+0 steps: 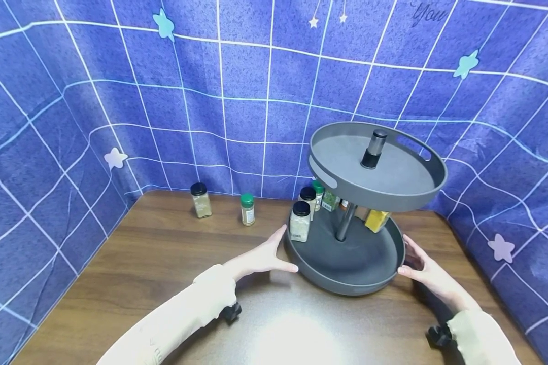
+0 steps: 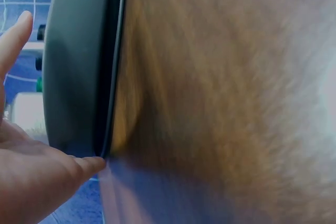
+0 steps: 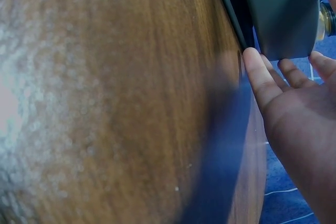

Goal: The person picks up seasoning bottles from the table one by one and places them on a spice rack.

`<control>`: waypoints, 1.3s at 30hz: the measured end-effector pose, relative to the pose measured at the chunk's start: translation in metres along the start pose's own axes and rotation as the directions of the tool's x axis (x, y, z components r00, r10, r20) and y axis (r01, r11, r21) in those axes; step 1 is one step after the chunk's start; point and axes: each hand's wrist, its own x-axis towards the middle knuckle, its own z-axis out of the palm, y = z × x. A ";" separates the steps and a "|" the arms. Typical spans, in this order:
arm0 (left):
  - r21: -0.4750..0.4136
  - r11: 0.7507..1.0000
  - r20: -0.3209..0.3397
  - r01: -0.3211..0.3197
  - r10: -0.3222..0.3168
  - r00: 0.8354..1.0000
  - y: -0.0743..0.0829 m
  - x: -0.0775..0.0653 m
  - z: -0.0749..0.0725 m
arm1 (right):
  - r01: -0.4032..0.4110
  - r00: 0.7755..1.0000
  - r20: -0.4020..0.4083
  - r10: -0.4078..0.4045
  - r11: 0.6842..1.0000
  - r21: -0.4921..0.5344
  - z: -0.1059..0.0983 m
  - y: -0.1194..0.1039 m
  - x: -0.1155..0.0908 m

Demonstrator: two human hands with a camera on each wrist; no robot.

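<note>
A dark grey two-tier turntable rack [image 1: 347,284] stands on the wooden table. My left hand [image 1: 266,256] is at the left rim of its lower tray, thumb and fingers spread wide, the thumb tip right at the tray's edge in the left wrist view. On the opposite side my right hand [image 1: 431,279] touches the lower tray's rim with its fingertips. Black-capped jars [image 1: 300,221] sit at the left of the lower tray. Behind them are a green-capped bottle [image 1: 318,194] and a green-labelled container [image 1: 330,201]. A yellow container [image 1: 376,220] lies at the back right, partly hidden by the upper tray [image 1: 404,167].
Left of the rack, a black-capped jar [image 1: 202,202] and a green-capped spice bottle [image 1: 247,209] stand toward the back of the table [image 1: 164,263]. A blue curtain [image 1: 237,111] with white grid lines hangs behind and at both sides.
</note>
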 end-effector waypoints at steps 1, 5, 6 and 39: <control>-0.001 1.000 0.005 0.004 -0.004 1.000 0.001 -0.002 0.001 | -0.004 1.000 0.001 0.004 1.000 -0.003 0.000 0.000 0.000; -0.005 1.000 0.006 0.011 -0.011 1.000 0.005 -0.010 0.004 | -0.016 1.000 -0.004 0.016 1.000 -0.011 -0.001 0.000 0.000; -0.012 1.000 0.006 0.012 -0.012 1.000 0.005 -0.012 0.006 | -0.016 1.000 -0.005 0.016 1.000 -0.011 -0.001 -0.001 0.000; -0.056 0.998 -0.026 0.025 -0.026 0.999 0.004 0.001 0.012 | -0.006 1.000 -0.016 0.005 0.999 -0.041 0.002 -0.007 -0.002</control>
